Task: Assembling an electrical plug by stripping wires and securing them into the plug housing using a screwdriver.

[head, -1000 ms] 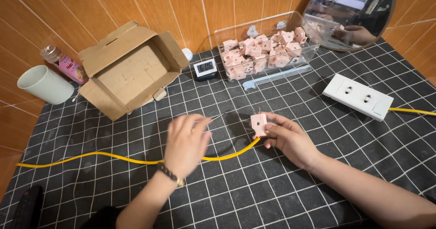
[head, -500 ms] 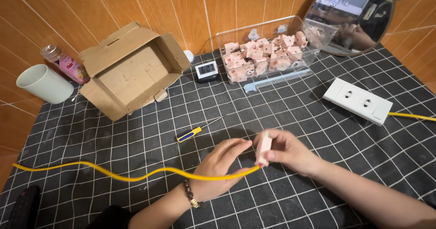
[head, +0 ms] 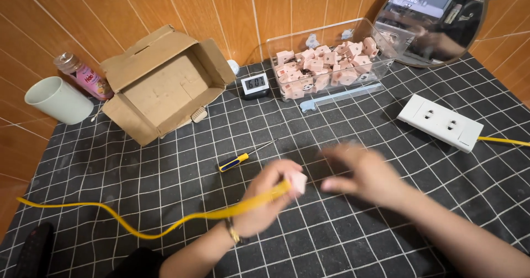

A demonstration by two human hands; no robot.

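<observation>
My left hand [head: 264, 202] is closed around a small pink plug [head: 298, 182] and the end of a yellow cable [head: 138, 226] joined to it, held just above the checked black mat [head: 165, 173]. The cable trails left across the mat to its edge. My right hand [head: 365, 174] is blurred, a little to the right of the plug, with fingers apart and nothing in them. A screwdriver [head: 237, 160] with a blue and yellow handle lies on the mat just beyond my left hand.
At the back stand an open cardboard box [head: 165, 85], a small digital clock [head: 255, 84] and a clear box of pink plugs [head: 331, 63]. A white power strip [head: 439, 122] lies right, a mirror [head: 436, 19] behind it. Far left stand a cup [head: 58, 99] and bottle [head: 83, 76].
The pink plug has passed from my right hand to my left, which came back toward me with the cable. My right hand has let go and drawn off to the right.
</observation>
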